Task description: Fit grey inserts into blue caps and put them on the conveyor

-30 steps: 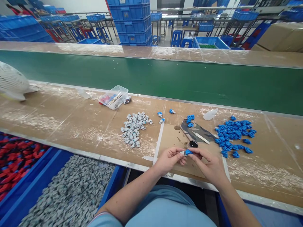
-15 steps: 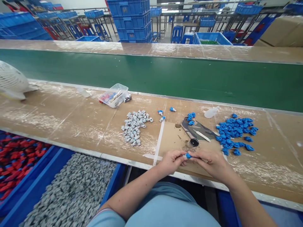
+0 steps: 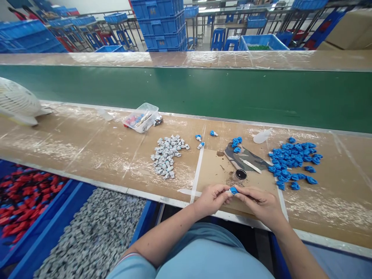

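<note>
Left hand [image 3: 211, 198] and right hand [image 3: 259, 202] met at the bench [image 3: 87, 147] edge, fingertips of both pinched on one blue part [image 3: 233, 190], near a black cap [image 3: 240, 174].

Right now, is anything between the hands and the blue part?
No. Both the left hand and the right hand pinch the blue part directly at the bench edge; nothing visible sits between them.

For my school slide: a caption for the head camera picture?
Both hands pinch a small blue part over the workbench.
</note>
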Available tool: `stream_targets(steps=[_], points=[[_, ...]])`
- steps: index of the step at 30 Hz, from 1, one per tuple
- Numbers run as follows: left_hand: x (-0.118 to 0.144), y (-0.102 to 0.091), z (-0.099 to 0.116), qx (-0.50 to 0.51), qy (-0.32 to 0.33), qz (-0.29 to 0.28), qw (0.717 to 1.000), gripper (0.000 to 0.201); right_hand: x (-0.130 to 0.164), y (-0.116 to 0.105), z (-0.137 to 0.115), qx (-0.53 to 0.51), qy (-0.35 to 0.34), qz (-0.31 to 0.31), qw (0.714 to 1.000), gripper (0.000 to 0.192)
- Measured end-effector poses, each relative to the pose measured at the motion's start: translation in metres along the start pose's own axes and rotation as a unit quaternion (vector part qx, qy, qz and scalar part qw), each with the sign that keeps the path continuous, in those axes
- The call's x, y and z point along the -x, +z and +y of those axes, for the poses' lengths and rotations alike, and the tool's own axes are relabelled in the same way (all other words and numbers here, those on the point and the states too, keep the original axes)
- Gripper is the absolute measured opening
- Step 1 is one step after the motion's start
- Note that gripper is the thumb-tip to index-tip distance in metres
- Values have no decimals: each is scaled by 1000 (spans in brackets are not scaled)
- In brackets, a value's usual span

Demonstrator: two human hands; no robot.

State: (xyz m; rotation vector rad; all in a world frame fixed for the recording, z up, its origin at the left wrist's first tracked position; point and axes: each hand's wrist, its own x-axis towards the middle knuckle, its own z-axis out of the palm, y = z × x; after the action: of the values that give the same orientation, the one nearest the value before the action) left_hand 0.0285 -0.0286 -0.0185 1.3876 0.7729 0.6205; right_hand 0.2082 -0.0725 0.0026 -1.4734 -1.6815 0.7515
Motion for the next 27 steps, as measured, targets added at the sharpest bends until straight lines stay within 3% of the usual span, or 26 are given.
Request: stream_targets(steps=[3,6,17,27], points=[[1,-1,0,-134,65,21,989,30,2,-1,0,-3,-1,1,1000,20],[2,-1,-3,-195,95,16,976,27,4,-1,-1,-7,8,8,1000,20],[9,5,-5,-283,141,3,949,42,10,5,-9,-96,94,-6,991,26],[18,9,-14,-295,137,29,945,42,13,6,-11,-50,46,-5,998,25]])
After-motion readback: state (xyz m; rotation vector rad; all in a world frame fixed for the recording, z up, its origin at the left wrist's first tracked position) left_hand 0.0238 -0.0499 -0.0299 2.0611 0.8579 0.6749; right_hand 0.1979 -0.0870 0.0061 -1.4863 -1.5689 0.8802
